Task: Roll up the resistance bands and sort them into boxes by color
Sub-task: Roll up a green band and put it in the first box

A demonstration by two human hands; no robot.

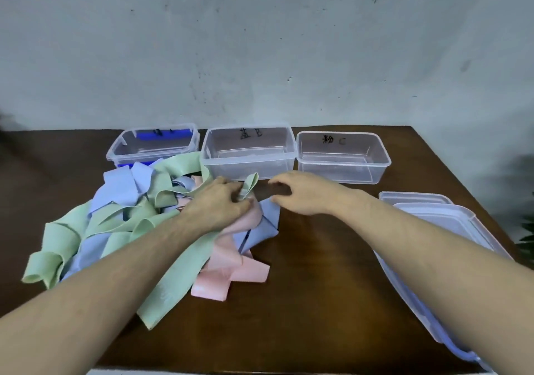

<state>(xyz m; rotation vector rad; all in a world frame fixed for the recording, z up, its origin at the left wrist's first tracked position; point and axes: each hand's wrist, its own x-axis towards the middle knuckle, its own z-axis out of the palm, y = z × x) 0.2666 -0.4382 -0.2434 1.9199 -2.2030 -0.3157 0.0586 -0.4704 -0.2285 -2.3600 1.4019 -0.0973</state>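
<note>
We reach both arms out over a dark brown table (332, 259) toward a tangled heap of resistance bands (121, 221) lying on its left half, green, pale blue and pink strips looped over one another, all of them loose and unrolled. Our left hand (216, 204) rests on the far right edge of the heap with its fingers curled around the end of a green band (250, 185), which stands up in a small loop just in front of the middle box. Our right hand (300, 195) hovers just beside it to the right, thumb and fingers slightly bent and spread, gripping nothing, with the fingertips near the green loop and near the corner of a blue band (267, 218). A pink band (231, 276) trails from under the left hand toward us. Along the far edge stand three clear plastic boxes in a row: the left box (153, 146) with blue clips, the middle box (248, 152) and the right box (344, 158), the last two with handwritten marks. At the near right lie stacked clear lids (442, 224).
</note>
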